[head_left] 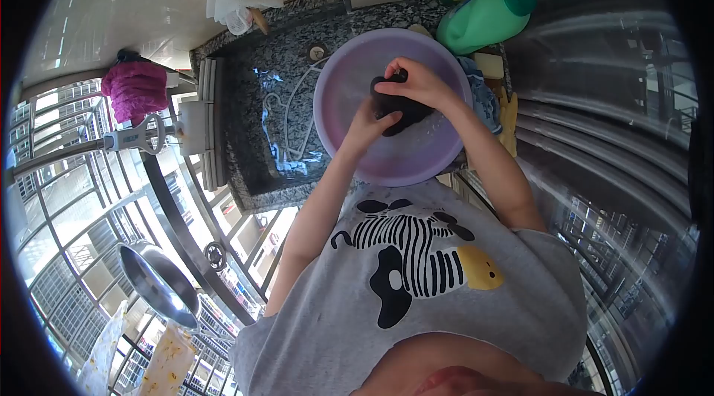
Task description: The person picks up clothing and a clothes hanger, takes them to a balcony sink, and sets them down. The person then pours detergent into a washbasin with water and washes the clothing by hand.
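Note:
A round purple basin [338, 139] with water in it stands on the speckled stone counter. Over its middle is a dark, wet-looking cloth [405, 113], held between both hands. My left hand [366, 124] grips the lower left side of the cloth, thumb across its front. My right hand [415, 85] pinches the upper part, fingers curled round the top edge. The cloth's lower part hangs to the basin's inside. Some fingertips are hidden behind the dark fabric.
A white hanger [288, 124] lies left of the basin in the stone sink [245, 98]. A green bottle [487, 18] stands behind right, near a soap block [488, 66], a blue cloth [483, 98] and yellow gloves [509, 124]. A pink towel [135, 87] hangs left.

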Motion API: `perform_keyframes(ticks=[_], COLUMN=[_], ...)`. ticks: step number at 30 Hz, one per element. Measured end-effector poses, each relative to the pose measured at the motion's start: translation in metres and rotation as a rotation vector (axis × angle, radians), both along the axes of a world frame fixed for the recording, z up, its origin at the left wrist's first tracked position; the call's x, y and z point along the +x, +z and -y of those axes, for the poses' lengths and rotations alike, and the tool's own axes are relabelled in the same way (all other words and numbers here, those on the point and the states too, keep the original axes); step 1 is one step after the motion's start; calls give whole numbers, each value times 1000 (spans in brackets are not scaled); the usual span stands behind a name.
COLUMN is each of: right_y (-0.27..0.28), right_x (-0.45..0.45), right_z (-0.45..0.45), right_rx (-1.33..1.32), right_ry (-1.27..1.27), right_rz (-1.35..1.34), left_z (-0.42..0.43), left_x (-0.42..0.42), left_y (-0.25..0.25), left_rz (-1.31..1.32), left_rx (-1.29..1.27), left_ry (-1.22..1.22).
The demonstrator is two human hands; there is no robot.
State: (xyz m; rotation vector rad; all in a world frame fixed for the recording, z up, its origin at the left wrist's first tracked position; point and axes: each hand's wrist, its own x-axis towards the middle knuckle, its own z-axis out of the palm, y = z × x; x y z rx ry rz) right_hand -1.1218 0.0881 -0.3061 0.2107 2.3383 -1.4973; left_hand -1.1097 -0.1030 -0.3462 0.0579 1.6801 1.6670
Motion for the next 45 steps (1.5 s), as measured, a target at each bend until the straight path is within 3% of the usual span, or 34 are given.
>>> perform_keyframes(ticks=[3,6,10,13,15,18,20,23,24,27,28,29,31,32,34,37,38,41,43,44,45], right_y=[51,53,11,-24,-45,-44,-59,-109,-81,-48,-42,-42,-45,-47,-52,-85,-96,-111,-107,-106,-95], right_x=[12,15,9,10,19,27,34,29,35,59,65,62,50,45,31,20,22,27,29,34,42], right_z=[2,-13,-35,-43,-38,-9,14,16,28,66,81,83,82,81,72,23,7,-16,-15,-7,9], right_rx=[-308,-320,-189,340,546,780,865,-76,-239,47,55,114,228,283,397,545,626,795,817,813,809], right_ry=[-23,-187,-361,-186,-151,-127,-137,-298,-394,-286,-325,-348,-390,-409,-448,-268,-195,-54,-83,-132,-181], right_rz=[76,26,-169,-139,-348,-434,-332,-23,71,-225,-333,-318,-288,-268,-236,-68,-209,-566,-718,-654,-590], left_z=[3,23,40,42,44,35,9,-4,-6,2,-3,-2,-13,-10,-7,5,4,29,23,19,12], left_x=[11,19,43,55,60,55,36,12,7,3,0,14,19,25,28,33,35,38,48,51,50], left_y=[20,20,37,29,19,-21,-5,-6,-9,-72,-68,-61,-96,-104,-66,-36,-11,-41,-33,-28,-22], left_rz=[100,-302,-354,-413,-565,-400,152,579,659,782,783,650,731,736,732,459,479,-215,-598,-791,-808], left_rx=[196,32,-130,-195,-341,-395,-165,72,130,467,487,488,1039,880,564,57,-27,-612,-675,-703,-724], left_ry=[221,26,-102,-180,-338,-38,222,366,371,305,213,319,269,306,367,209,234,-301,-164,-91,-186])
